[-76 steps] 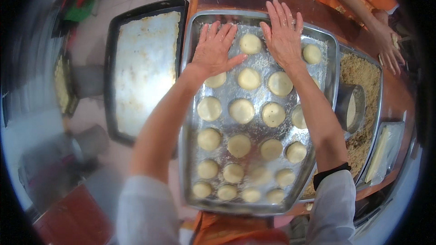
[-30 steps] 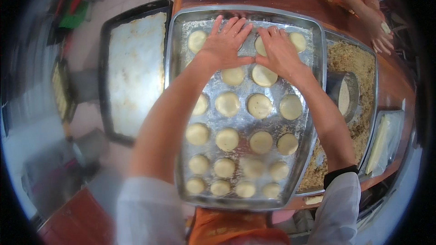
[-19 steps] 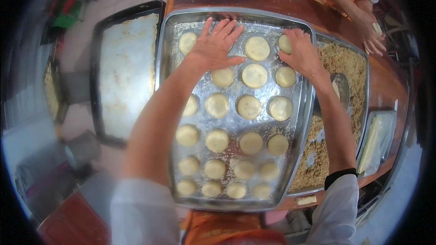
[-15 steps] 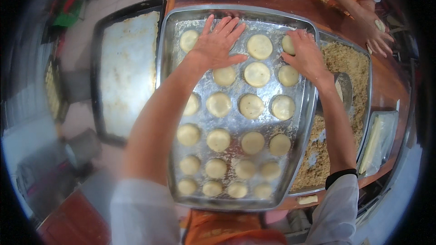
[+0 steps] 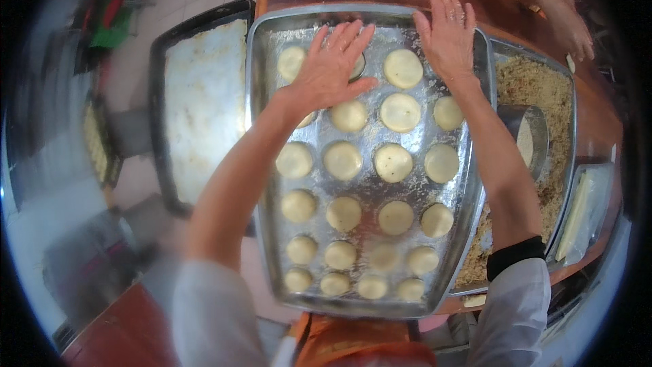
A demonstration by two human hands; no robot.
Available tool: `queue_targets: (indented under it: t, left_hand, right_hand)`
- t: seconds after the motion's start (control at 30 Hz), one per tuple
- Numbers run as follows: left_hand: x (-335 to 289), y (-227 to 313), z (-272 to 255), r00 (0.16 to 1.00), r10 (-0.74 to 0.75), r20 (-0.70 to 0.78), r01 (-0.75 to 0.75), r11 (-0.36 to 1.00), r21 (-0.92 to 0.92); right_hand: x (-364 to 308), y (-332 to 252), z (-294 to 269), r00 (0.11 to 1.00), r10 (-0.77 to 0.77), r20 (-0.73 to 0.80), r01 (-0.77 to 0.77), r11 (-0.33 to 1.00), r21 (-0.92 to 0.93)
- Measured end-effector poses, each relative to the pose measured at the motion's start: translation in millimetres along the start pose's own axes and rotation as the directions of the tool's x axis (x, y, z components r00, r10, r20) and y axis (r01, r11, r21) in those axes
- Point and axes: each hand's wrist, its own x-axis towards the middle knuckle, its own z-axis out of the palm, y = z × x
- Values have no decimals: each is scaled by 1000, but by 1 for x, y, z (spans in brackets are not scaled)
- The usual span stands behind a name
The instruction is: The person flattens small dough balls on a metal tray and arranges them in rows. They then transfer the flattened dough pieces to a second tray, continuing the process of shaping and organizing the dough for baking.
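Observation:
A large metal tray [image 5: 367,191] lies before me with rows of flat, pale dough rounds [image 5: 401,112] on it. My left hand [image 5: 331,61] lies open, palm down, over the tray's far left part. It partly covers one dough round [image 5: 358,66], whose edge shows beside the fingers. My right hand [image 5: 448,37] is open at the far right corner, its fingers reaching past the rim. Beneath that hand the tray surface is hidden. Whether either palm presses on dough, I cannot tell.
Left of the tray stands a dark-rimmed baking sheet [image 5: 204,105]. On the right, a second tray holds brown crumbs [image 5: 536,85] and a metal round container [image 5: 533,139]. A wrapped pale block [image 5: 577,214] lies beyond it. A co-worker's hand [image 5: 572,30] is at the far right.
My right hand has moved away from me, off the far right dough round to the tray's rim. My left hand stays nearly in place. The co-worker's hand has shifted, and the view has moved slightly.

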Motion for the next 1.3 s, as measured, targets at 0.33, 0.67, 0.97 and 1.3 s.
queue_targets:
  t: [0.33, 0.67, 0.97, 1.3]
  left_hand:
    - [-5, 21, -46, 986, -165, 22, 166, 962, -215]
    - [-52, 69, -25, 976, -206, -69, 195, 971, -135]
    - [3, 66, 33, 952, -178, -248, 207, 974, 93]
    - [-1, 59, 32, 954, -212, -212, 237, 966, 102]
  right_hand:
    - [-3, 1, 1, 996, 28, 80, -10, 976, -218]
    - [-2, 2, 4, 999, 17, 44, -9, 985, -175]
    - [0, 6, 1, 1000, -12, 7, 12, 999, -49]
    - [-22, 13, -79, 836, -107, 539, 59, 993, 105]
